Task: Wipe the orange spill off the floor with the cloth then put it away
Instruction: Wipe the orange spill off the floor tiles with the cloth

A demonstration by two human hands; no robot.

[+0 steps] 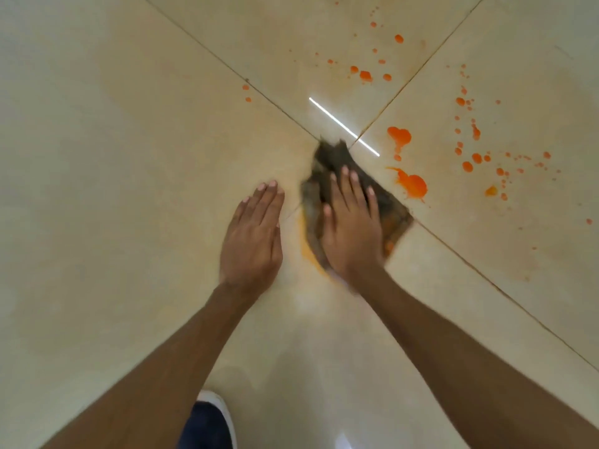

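Note:
A dark, orange-stained cloth lies flat on the cream floor tiles near where four tiles meet. My right hand presses down on it with straight fingers; the cloth looks blurred. My left hand rests flat on the bare tile just left of the cloth, holding nothing. Orange spill blobs lie right of the cloth, with another blob above and many drops scattered to the right and top. A faint orange smear shows at the cloth's left edge.
Dark grout lines cross the floor diagonally. A bright light reflection streaks the tile above the cloth. A dark shoe with a white rim is at the bottom edge.

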